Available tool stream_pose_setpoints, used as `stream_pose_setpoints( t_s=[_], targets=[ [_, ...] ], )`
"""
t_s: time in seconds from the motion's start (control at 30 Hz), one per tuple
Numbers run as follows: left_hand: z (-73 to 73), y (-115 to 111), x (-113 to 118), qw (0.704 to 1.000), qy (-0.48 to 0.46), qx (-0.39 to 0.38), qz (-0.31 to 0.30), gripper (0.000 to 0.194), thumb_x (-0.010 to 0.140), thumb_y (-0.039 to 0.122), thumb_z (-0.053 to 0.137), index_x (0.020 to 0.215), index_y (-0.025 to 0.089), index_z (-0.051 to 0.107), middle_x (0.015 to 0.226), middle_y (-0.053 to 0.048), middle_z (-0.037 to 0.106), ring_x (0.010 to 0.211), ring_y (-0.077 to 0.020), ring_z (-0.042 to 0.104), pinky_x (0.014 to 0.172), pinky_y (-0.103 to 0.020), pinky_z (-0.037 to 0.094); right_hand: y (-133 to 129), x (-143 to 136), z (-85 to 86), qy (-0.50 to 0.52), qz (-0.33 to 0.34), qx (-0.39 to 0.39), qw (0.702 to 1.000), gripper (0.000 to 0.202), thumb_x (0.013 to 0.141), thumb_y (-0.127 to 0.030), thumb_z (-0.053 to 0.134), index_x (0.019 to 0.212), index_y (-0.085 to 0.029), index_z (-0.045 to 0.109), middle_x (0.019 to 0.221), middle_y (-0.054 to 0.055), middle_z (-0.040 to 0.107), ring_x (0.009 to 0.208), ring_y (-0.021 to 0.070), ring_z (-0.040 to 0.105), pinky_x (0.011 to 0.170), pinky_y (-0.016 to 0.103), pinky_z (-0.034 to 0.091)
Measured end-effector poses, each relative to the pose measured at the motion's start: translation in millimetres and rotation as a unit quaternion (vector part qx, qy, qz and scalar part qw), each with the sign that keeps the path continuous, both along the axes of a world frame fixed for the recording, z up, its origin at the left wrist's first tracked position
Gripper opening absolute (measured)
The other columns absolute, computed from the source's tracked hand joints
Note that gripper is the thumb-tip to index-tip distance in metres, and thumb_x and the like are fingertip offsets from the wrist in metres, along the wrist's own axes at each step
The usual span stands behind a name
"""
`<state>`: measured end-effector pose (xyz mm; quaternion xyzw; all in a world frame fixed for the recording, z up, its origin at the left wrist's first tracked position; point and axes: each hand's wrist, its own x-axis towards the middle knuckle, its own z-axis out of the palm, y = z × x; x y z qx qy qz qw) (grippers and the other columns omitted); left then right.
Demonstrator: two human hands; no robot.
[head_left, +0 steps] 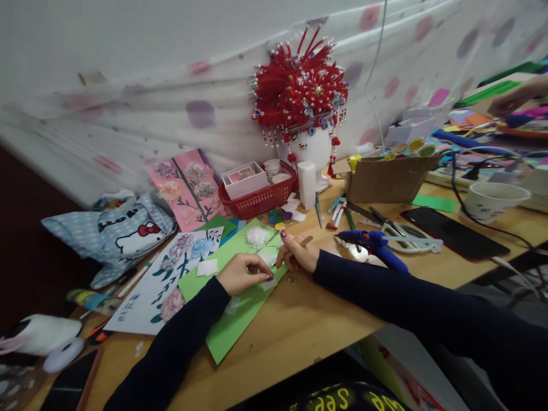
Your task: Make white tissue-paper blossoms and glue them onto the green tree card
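Note:
A green sheet of card (233,331) lies aslant under both hands, with a white fluffy paper flower (257,236) at its upper part. My left hand (242,274) is over the card, thumb and forefinger pinched at a small white paper piece (268,283). Beside it, my right hand (298,252) is closed with curled fingers at the card's right edge. A thin brownish strip-like thing (306,241) pokes out of that hand; its kind is unclear. Another white paper square (207,268) rests on the card left of my hands.
A blue glue gun (363,237), scissors (396,229) and a phone (456,231) lie to the right. Behind stand a red basket (257,201), a cardboard box (389,180) and a red beaded headdress (302,85). Flower pictures (171,285) lie left. Another person's hand (520,98) reaches in far right.

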<state>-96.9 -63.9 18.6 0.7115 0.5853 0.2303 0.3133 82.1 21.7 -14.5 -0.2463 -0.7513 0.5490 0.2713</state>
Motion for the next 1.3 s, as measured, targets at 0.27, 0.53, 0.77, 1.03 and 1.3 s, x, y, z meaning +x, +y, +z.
stream_pose_setpoints(
  t_s=[0.27,0.53,0.77,1.03,1.3],
  targets=[
    [-0.7,1.2,-3.9,0.999,0.011,-0.029,-0.011,0.022,0.069,0.034,0.067,0.075,0.014,0.072,0.062,-0.001,0.062,0.055,-0.0095,0.043,0.055,-0.022,0.035,1.4,-1.7,-2.2,0.0,-0.05,0.021,0.999,0.088,0.081,-0.076,0.013,0.058,-0.012,0.068,0.037,0.001,0.048,0.033,0.0073,0.041,0.041,0.021,0.034],
    [-5.5,10.2,19.1,0.993,0.055,0.089,0.053,0.009,0.071,0.023,0.065,0.073,0.016,0.071,0.059,0.001,0.059,0.053,-0.0089,0.042,0.054,-0.022,0.036,2.3,-2.8,-2.6,0.004,-0.087,0.017,0.996,0.084,0.082,-0.075,0.016,0.056,-0.014,0.067,0.035,0.0,0.048,0.033,0.0073,0.042,0.042,0.02,0.035],
    [-20.0,22.2,20.9,0.977,0.086,0.183,0.073,0.007,0.073,0.014,0.063,0.074,0.017,0.069,0.068,0.0,0.063,0.054,-0.0089,0.046,0.058,-0.022,0.04,7.4,4.5,3.5,0.033,-0.156,0.035,0.987,0.081,0.087,-0.068,0.014,0.048,-0.015,0.06,0.031,-0.001,0.042,0.031,0.0075,0.04,0.04,0.021,0.031],
    [-29.4,26.8,15.1,0.974,0.07,0.19,0.106,0.006,0.074,0.014,0.063,0.075,0.017,0.068,0.071,0.0,0.063,0.054,-0.0088,0.045,0.059,-0.023,0.04,-3.2,2.8,7.3,0.031,-0.134,0.137,0.981,0.074,0.091,-0.061,0.02,0.036,-0.018,0.044,0.032,-0.002,0.039,0.037,0.0073,0.041,0.048,0.022,0.034],
    [-19.7,22.6,6.2,0.969,0.056,0.22,0.101,0.019,0.08,0.019,0.054,0.095,0.014,0.064,0.086,-0.004,0.061,0.056,-0.0098,0.046,0.062,-0.026,0.047,0.4,-3.0,0.5,0.016,-0.133,0.177,0.975,0.068,0.092,-0.055,0.027,0.037,-0.019,0.041,0.034,-0.002,0.041,0.038,0.0079,0.042,0.051,0.023,0.036]
  ],
)
